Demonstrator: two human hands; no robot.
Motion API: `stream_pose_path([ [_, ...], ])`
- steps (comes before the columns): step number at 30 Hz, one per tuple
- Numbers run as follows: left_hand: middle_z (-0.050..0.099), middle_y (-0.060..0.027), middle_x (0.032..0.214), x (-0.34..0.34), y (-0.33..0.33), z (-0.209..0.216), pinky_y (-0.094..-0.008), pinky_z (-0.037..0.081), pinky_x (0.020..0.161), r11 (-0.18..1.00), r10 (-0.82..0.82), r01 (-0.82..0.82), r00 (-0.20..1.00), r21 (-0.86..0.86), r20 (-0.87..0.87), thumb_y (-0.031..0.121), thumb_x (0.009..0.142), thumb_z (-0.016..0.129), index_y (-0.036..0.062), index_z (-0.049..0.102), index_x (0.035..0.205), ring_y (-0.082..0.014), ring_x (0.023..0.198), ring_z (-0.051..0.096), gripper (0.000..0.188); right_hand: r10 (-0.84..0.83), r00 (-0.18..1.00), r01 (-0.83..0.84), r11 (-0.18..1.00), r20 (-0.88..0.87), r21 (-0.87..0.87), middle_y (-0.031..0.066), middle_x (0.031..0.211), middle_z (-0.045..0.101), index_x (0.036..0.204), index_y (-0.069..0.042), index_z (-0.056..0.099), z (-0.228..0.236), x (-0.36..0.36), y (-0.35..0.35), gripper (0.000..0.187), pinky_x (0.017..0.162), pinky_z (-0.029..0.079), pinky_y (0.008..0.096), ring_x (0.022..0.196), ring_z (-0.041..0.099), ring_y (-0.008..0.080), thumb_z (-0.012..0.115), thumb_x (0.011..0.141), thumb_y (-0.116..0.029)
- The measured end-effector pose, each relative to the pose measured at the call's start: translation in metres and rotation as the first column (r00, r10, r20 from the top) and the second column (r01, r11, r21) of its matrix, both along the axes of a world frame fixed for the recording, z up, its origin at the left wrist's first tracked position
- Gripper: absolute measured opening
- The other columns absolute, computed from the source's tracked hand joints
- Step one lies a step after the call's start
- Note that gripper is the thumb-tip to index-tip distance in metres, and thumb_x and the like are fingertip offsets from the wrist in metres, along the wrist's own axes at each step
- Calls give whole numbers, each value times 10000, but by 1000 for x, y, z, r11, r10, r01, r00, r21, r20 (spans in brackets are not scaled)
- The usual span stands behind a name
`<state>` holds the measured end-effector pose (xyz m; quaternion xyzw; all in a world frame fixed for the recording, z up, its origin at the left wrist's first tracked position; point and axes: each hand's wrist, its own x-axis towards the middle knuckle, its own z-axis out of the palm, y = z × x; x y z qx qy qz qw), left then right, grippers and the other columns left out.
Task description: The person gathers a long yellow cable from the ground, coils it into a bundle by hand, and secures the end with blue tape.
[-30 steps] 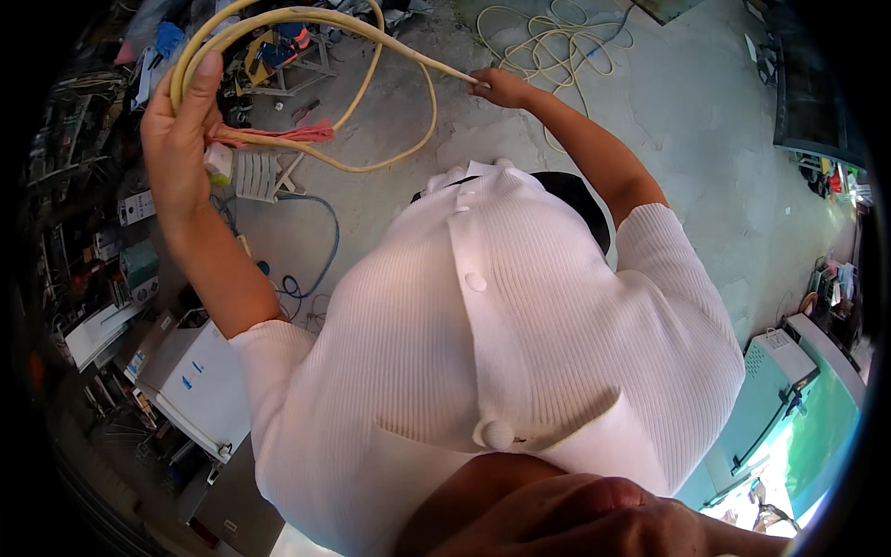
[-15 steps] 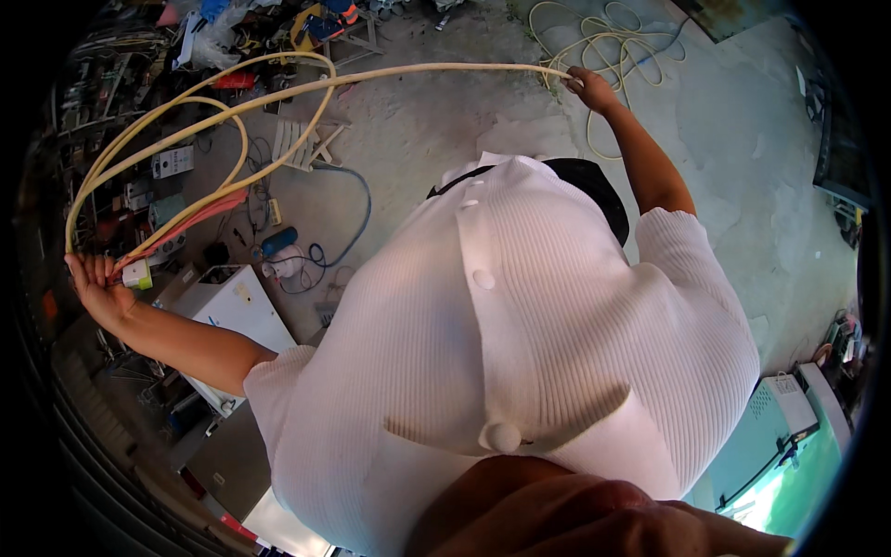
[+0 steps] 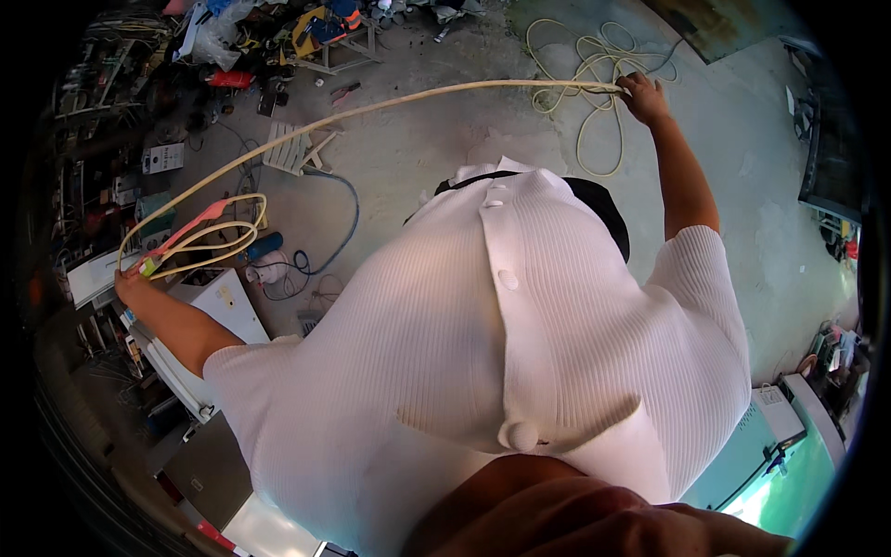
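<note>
A long yellow cable [image 3: 390, 98] bows across the space between my outstretched arms. At the far left, my left hand [image 3: 132, 283] is closed on one part of it, where a small bundle of loops [image 3: 223, 247] hangs. A pink-red strip [image 3: 190, 228] and a small yellow-green piece [image 3: 147, 266] are at that same hand; how they join the cable I cannot make out. At the far right, my right hand [image 3: 645, 97] grips the cable, its fingers wrapped around it. Beyond that hand, more yellow cable [image 3: 599, 162] lies in loose loops on the floor.
A slatted pale wooden piece [image 3: 290, 150] and a blue hose [image 3: 355, 209] lie on the concrete floor [image 3: 436, 130]. A blue cylinder [image 3: 266, 245] and a white cabinet [image 3: 227, 302] stand at left. Clutter with a red object [image 3: 230, 79] fills the upper left. A turquoise machine [image 3: 742, 455] is lower right.
My right hand has moved right and slightly nearer, drawing the cable along. The big loops near my left hand have shrunk to a small bundle. My left hand has shifted a little right and nearer.
</note>
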<state>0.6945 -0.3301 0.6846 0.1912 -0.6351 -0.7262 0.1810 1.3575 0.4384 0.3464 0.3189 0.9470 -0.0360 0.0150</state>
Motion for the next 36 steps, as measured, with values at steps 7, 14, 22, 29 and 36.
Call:
stream_pose_path([
  [7, 224, 26, 506, -20, -81, 1, -268, 240, 382, 997, 4, 3, 995, -74, 95, 247, 954, 461, 129, 313, 650, -102, 397, 178, 358, -123, 991, 133, 945, 52, -298, 134, 924, 629, 1001, -114, 513, -26, 12, 24, 213, 790, 444, 456, 918, 600, 319, 494, 899, -300],
  [14, 243, 40, 500, 36, 91, -62, -355, 304, 369, 842, -521, 538, 791, 40, 320, 292, 945, 484, 138, 346, 645, -95, 387, 209, 364, 265, 947, -308, 913, -184, -268, 128, 987, 626, 1143, -128, 539, 103, -26, -29, 248, 802, 428, 389, 935, 585, 313, 500, 906, -194],
  [22, 382, 61, 672, 106, 253, -90, -232, 362, 553, 342, -927, 939, 332, 31, 173, 340, 956, 450, 116, 490, 901, -44, 545, 335, 234, 662, 750, -655, 743, 1, -139, 33, 842, 639, 1073, -192, 543, 189, -123, -140, 186, 824, 382, 327, 745, 582, 208, 502, 899, -240],
  [29, 561, 31, 736, 197, 413, -89, -195, 425, 505, 13, -991, 991, -5, 131, 131, 274, 946, 458, 103, 545, 1034, -78, 607, 541, 212, 763, 565, -776, 621, -313, 112, 5, 887, 640, 1032, -168, 622, 224, -180, -182, 229, 778, 425, 304, 767, 583, 154, 542, 864, -302],
  [36, 639, -29, 886, 276, 483, -97, -238, 497, 561, -261, -929, 959, -282, 114, 241, 285, 945, 466, 109, 517, 1153, -118, 719, 616, 277, 472, 629, -609, 793, -618, -15, 176, 855, 596, 1002, -98, 556, 267, -202, -154, 191, 669, 471, 435, 810, 578, 376, 571, 821, -159],
])
